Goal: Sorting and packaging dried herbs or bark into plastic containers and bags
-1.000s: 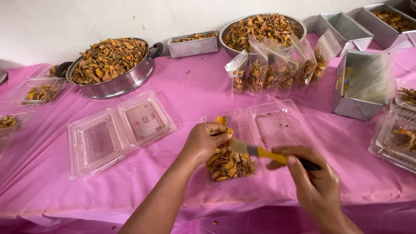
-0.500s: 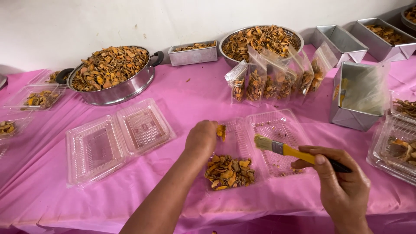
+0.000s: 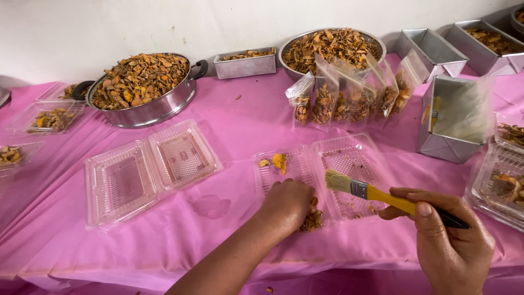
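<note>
My left hand (image 3: 288,202) rests palm down on a small heap of dried orange-brown slices (image 3: 313,219) in the near half of an open clear clamshell box (image 3: 349,164), fingers closed over them. A couple of loose slices (image 3: 279,161) lie at the box's far left corner. My right hand (image 3: 450,240) grips a yellow-handled paintbrush (image 3: 371,192), its pale bristles pointing left over the box's right half.
A second open clamshell box (image 3: 147,169) lies to the left. Behind stand a steel pot (image 3: 143,87) and a steel bowl (image 3: 330,46) heaped with slices, filled clear bags (image 3: 349,95), metal loaf tins (image 3: 450,117) and more clamshells (image 3: 505,180) at the right.
My left hand has dropped from the box's far edge onto the heap of slices. My right hand has drawn the brush to the right, off the heap.
</note>
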